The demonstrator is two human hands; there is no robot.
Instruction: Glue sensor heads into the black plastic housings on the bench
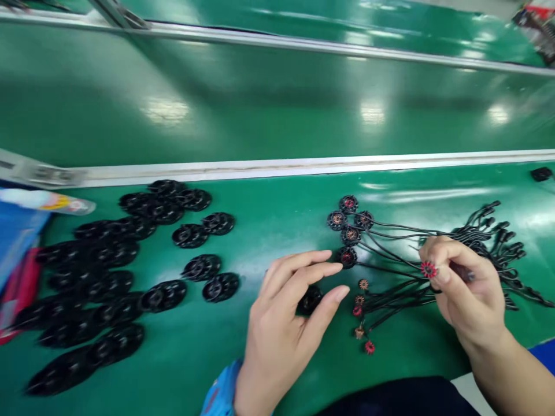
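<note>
Between the thumb and fingers of my right hand (466, 289) is a small red wound motor stator (429, 269), with a black cable. My left hand (288, 315) is open, thumb and fingers apart, above the green table. Partly hidden behind it lies a round black part (310, 300). Just beyond its fingertips, several black round housings (348, 257) with red or copper windings inside sit in a cluster, cables trailing right. Below them lie several bare stators (363, 284), red and copper, on black cables.
Many black round plastic parts (162, 294) cover the left side of the table. Bundled cable ends with connectors (507, 248) lie at the right. A white tube (47, 201) rests on a blue bin (21, 231) at far left. A white ledge (277, 171) runs along the back.
</note>
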